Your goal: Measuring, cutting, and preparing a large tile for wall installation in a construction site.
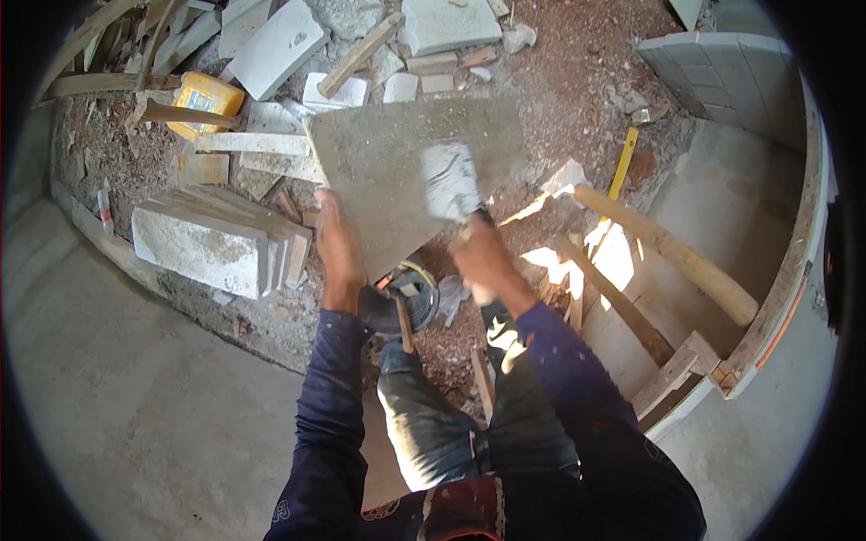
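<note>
My left hand [339,245] grips the left edge of a large grey slab [379,171], with the thumb along the edge and the other fingers mostly hidden. In my right hand [489,260] is a trowel [448,180], closed round its handle. Pale, wet-looking mortar smears the blade, which lies over the slab's right part; whether it touches the slab I cannot tell. Just below the slab, between my hands and near my legs, stands a dark bucket [426,302], with a wooden-handled tool [405,326] at it.
Left of the slab are a stack of white-faced slabs [194,243] and a yellow jerrycan [206,101]. Broken slabs [280,47] and timber lie beyond. To the right are a yellow strip [622,164], a thick wooden handle [672,252], a plank [622,302] and a curved wall [794,243].
</note>
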{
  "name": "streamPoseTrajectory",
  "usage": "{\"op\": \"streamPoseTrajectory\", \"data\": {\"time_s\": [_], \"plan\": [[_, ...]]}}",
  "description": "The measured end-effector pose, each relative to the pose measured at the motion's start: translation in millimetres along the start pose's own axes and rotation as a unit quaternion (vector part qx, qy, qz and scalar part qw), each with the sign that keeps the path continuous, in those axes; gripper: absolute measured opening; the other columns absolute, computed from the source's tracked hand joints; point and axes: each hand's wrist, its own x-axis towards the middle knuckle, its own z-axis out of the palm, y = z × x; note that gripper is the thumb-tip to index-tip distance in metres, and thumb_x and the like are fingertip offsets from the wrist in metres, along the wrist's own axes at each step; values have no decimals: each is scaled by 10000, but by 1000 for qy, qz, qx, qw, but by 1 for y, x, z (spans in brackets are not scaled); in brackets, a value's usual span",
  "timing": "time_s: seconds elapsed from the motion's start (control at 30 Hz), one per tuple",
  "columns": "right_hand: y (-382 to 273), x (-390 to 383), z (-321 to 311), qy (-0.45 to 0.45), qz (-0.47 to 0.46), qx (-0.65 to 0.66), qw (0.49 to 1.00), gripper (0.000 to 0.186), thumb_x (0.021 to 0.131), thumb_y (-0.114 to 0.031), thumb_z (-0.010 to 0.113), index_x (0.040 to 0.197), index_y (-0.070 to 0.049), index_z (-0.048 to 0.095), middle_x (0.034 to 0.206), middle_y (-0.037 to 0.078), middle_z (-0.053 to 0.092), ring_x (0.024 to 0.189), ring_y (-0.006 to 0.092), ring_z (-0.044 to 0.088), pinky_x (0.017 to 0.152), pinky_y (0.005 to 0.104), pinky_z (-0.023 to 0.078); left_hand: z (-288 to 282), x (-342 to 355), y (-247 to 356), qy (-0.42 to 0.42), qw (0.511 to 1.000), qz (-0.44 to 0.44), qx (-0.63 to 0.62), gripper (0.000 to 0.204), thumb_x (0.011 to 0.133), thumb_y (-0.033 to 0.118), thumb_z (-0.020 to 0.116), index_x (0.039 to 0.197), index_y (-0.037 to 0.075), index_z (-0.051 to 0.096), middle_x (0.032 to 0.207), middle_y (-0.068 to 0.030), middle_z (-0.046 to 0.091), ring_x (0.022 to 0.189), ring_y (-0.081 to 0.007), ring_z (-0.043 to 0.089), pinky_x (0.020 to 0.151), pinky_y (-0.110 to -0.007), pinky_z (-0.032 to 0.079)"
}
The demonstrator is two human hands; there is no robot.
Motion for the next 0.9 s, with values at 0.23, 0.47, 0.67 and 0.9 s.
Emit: {"op": "streamPoseTrajectory", "data": {"time_s": [0.23, 0.47, 0.67, 0.9], "plan": [[-6, -22, 2, 17, -98, -21, 995, 499, 834, -134, 584, 1271, 77, 468, 932, 334, 654, 842, 468, 663, 752, 498, 525, 19, -7, 9, -6, 999, -15, -32, 738, 1035, 578, 335, 1441, -34, 406, 1389, -161, 511, 1208, -232, 557, 1026, -350, 451], [-35, -26, -11, -8, -69, -14, 998, 426, 868, -120, 594, 1204, 105, 461, 802, 309, 653, 787, 476, 667, 725, 525, 530, 25, -18, 8, -2, 1000, -6, -23, 771, 1051, 557, 300, 1513, -60, 262, 1484, -150, 380, 1317, -222, 409, 1118, -345, 330], [-60, -48, -22, -27, -109, -49, 992, 447, 864, -121, 605, 1245, 58, 457, 878, 321, 663, 833, 483, 671, 717, 510, 547, 31, -18, 19, -2, 1000, 1, -3, 867, 1008, 652, 285, 1486, -71, 295, 1449, -175, 415, 1308, -239, 428, 1106, -357, 353], [-42, -64, 2, -9, -217, -16, 976, 316, 847, -94, 619, 1093, 39, 472, 819, 284, 639, 790, 492, 636, 695, 504, 495, 22, -10, 22, -41, 996, 27, -74, 905, 989, 693, 246, 1522, -39, 266, 1526, -143, 374, 1352, -237, 409, 1139, -330, 302]]}}
